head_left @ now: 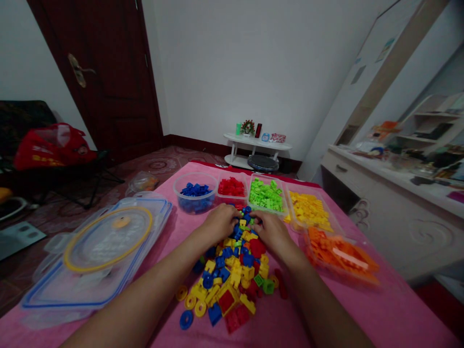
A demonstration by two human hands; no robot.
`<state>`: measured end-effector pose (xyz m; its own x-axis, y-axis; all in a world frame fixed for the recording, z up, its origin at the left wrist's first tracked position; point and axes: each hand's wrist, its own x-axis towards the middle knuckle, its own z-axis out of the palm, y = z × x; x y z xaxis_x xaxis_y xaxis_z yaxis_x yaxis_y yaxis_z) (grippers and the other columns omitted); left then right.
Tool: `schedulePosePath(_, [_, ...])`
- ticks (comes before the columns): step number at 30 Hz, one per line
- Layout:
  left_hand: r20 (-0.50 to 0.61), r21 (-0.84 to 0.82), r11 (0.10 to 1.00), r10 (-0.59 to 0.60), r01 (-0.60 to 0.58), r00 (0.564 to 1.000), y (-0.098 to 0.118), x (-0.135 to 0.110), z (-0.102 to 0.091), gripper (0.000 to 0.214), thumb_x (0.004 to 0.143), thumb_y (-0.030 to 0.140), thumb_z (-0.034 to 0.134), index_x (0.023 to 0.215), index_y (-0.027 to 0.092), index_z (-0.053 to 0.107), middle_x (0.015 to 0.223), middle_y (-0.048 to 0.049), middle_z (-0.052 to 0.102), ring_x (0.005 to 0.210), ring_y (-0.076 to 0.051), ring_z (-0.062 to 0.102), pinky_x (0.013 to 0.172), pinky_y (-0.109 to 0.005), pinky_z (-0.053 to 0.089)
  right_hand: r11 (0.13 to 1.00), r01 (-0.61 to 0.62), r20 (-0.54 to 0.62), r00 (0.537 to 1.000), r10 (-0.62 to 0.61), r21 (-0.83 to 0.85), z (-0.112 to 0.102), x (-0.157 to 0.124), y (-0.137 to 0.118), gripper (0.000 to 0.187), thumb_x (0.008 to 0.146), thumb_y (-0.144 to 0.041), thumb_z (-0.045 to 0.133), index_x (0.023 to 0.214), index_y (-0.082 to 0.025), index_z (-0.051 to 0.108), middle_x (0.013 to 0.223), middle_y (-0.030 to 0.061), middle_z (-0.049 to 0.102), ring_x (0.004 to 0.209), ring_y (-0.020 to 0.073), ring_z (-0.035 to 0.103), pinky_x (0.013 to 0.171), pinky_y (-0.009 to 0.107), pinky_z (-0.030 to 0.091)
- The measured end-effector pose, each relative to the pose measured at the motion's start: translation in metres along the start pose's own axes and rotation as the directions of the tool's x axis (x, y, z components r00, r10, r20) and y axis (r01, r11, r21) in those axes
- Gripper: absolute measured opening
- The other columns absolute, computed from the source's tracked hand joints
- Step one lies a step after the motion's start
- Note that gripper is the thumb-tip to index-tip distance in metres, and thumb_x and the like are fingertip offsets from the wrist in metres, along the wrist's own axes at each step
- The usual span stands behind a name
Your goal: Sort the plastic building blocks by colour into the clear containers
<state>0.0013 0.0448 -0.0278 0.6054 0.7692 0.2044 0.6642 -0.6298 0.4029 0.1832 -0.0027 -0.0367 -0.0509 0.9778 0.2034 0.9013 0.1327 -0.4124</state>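
Observation:
A loose heap of toy building bricks (235, 270) in blue, yellow, red and green spreads over the pink cloth between my forearms. At its far end my left hand (224, 221) reaches in from the left, fingers curled down among the small bricks. Opposite it, my right hand (270, 228) bends its fingers inward at the heap's right side. Both hands are closed; whatever sits between the fingertips is hidden or too small to name. Small blue bricks (246, 211) lie in the gap between the two hands. Ring-shaped yellow and blue pieces lie at the near left.
Beyond my hands stand a round tub of blue bricks (195, 193) and boxes of red bricks (232, 187), green bricks (266, 194) and yellow bricks (310, 211). A box of orange bricks (340, 253) is at right. Stacked clear lids (108, 246) lie left on the pink cloth (181, 166).

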Motion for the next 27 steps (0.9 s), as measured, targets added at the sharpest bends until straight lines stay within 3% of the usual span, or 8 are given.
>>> schedulePosePath(3, [-0.002,0.028,1.0,-0.003,0.003,1.0,0.0,-0.001,0.003,0.03,0.075,0.02,0.056,0.102,0.023,0.069,0.099,-0.0062,0.067,0.097,-0.02,0.059,0.088,-0.029,0.044,0.999,-0.04,0.024,0.999,0.04,-0.012,-0.002,-0.001,-0.002,0.027,0.074,-0.023,0.06,0.101,-0.02,0.062,0.082,0.0018,0.067,0.079,0.0169,0.061,0.066,0.025,0.039])
schedulePosePath(11, [0.014,0.028,0.992,0.122,-0.122,0.992,0.002,-0.002,0.004,0.031,0.076,0.016,0.053,0.101,0.022,0.069,0.103,-0.0067,0.062,0.102,-0.02,0.055,0.093,-0.031,0.041,1.0,-0.003,0.067,0.998,0.005,-0.026,-0.001,-0.004,-0.008,0.024,0.073,-0.017,0.058,0.096,-0.021,0.063,0.088,0.0016,0.068,0.083,0.017,0.061,0.068,0.025,0.038])
schedulePosePath(17, [0.014,0.013,0.993,0.114,-0.114,0.993,0.003,-0.001,0.005,0.021,0.075,0.015,0.054,0.084,0.018,0.072,0.095,-0.0069,0.063,0.096,-0.019,0.055,0.09,-0.03,0.041,0.997,0.064,0.028,0.998,-0.063,-0.03,0.003,-0.005,-0.014,0.033,0.078,-0.028,0.061,0.11,-0.024,0.064,0.104,0.0053,0.065,0.099,0.0201,0.058,0.082,0.028,0.039])
schedulePosePath(23, [-0.025,-0.028,0.994,0.102,-0.103,0.994,0.004,-0.003,0.008,0.016,0.073,0.016,0.058,0.081,0.019,0.071,0.091,-0.006,0.063,0.092,-0.019,0.056,0.085,-0.029,0.042,0.998,0.053,0.018,0.998,-0.052,-0.039,0.005,-0.007,-0.019,0.022,0.076,-0.028,0.062,0.097,-0.025,0.068,0.1,0.0049,0.065,0.095,0.0196,0.059,0.08,0.028,0.04])
schedulePosePath(27, [-0.113,-0.101,0.993,0.052,-0.064,0.992,0.003,-0.001,0.006,0.017,0.071,0.018,0.061,0.085,0.02,0.07,0.091,-0.0045,0.064,0.09,-0.018,0.057,0.082,-0.028,0.044,0.999,0.049,-0.03,0.998,-0.049,0.004,-0.009,-0.001,-0.016,0.023,0.073,-0.03,0.063,0.095,-0.023,0.069,0.099,0.0045,0.066,0.092,0.0187,0.059,0.078,0.027,0.041])
